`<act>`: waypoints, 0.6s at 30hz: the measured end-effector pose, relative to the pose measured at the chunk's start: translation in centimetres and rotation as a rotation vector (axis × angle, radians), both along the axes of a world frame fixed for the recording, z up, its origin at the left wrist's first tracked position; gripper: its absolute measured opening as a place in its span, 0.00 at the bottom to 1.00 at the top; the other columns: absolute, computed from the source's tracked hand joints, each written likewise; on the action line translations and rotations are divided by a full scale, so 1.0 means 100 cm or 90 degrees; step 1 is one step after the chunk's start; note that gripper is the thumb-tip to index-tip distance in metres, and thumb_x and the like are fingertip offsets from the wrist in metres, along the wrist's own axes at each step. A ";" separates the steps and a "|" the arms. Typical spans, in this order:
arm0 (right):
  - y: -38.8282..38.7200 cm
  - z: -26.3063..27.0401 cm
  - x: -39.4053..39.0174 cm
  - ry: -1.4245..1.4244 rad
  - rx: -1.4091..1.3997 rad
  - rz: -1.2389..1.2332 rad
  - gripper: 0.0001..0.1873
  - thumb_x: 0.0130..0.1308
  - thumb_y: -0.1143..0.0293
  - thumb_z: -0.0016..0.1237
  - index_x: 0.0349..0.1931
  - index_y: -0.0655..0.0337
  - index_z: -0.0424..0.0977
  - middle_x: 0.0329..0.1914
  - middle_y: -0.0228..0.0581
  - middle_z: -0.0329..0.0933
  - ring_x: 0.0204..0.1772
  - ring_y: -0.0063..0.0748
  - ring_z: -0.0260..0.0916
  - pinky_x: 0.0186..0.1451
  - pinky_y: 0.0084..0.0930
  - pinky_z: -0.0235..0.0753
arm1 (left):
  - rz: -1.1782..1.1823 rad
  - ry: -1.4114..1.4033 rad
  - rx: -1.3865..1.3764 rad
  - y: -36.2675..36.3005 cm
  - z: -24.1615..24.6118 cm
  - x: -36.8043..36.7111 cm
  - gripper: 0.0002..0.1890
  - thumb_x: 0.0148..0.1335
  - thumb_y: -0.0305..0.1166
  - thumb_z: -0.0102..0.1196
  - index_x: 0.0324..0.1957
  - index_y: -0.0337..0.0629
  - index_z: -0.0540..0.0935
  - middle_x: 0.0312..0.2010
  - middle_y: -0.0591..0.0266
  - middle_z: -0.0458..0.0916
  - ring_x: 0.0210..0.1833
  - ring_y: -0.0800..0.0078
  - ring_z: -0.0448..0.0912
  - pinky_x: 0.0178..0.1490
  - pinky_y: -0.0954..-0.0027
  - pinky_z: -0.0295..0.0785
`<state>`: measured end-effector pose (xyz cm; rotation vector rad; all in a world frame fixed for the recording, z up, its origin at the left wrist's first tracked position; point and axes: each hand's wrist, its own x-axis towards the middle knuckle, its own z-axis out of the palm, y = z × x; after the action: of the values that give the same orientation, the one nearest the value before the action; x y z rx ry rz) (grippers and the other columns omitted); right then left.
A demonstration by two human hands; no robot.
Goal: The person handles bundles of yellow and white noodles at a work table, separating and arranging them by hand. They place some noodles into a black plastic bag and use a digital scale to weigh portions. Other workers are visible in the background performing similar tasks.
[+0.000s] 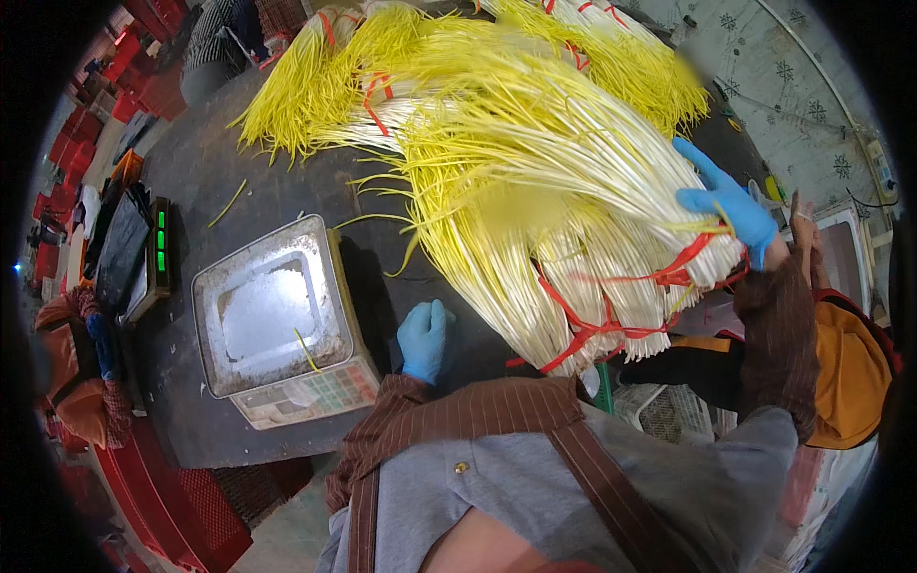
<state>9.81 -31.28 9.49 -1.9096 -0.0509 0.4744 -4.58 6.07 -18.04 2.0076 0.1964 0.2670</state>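
Note:
My right hand (pixel 741 215), in a blue glove, grips a bundle of yellow chives (pixel 609 143) near its white stem end, where a red tie (pixel 691 258) is wrapped. The bundle's yellow tips spread to the upper left, partly blurred. Below it, more chive bundles (pixel 494 279) lie at the table's near edge, their white ends bound with red ties (pixel 587 329). My left hand (pixel 426 344), also gloved in blue, rests with curled fingers on the dark table between these bundles and a weighing scale (pixel 276 301). I see nothing held in it.
More tied chives (pixel 315 86) lie along the table's (pixel 286 186) far side. A second scale with a lit green display (pixel 161 240) stands at the left edge. One person (pixel 79 358) is at the left; another in an orange garment (pixel 849 372) is close by my right arm.

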 end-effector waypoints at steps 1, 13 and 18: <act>0.004 -0.002 -0.008 -0.024 0.001 0.000 0.50 0.56 0.65 0.63 0.72 0.69 0.45 0.71 0.49 0.57 0.70 0.34 0.57 0.70 0.26 0.58 | 0.000 0.000 0.005 0.000 0.000 0.000 0.16 0.68 0.34 0.50 0.23 0.41 0.80 0.24 0.58 0.79 0.29 0.60 0.77 0.37 0.63 0.71; 0.087 -0.078 -0.075 -0.013 -0.624 0.289 0.47 0.53 0.43 0.57 0.69 0.57 0.55 0.56 0.60 0.70 0.52 0.60 0.73 0.55 0.44 0.73 | 0.018 0.018 -0.169 0.005 0.000 0.019 0.16 0.69 0.32 0.49 0.55 0.38 0.75 0.51 0.52 0.76 0.53 0.63 0.75 0.60 0.66 0.68; 0.074 -0.049 -0.033 -0.298 -0.466 0.152 0.32 0.58 0.56 0.58 0.63 0.54 0.67 0.52 0.46 0.74 0.51 0.47 0.74 0.55 0.34 0.73 | 0.082 -0.029 -0.176 -0.007 0.009 0.065 0.30 0.67 0.34 0.51 0.68 0.34 0.60 0.59 0.44 0.68 0.61 0.57 0.68 0.67 0.62 0.60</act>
<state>6.53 -23.86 4.55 -2.7229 -0.4697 0.1959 1.91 5.38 -17.15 1.7159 0.3177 0.3472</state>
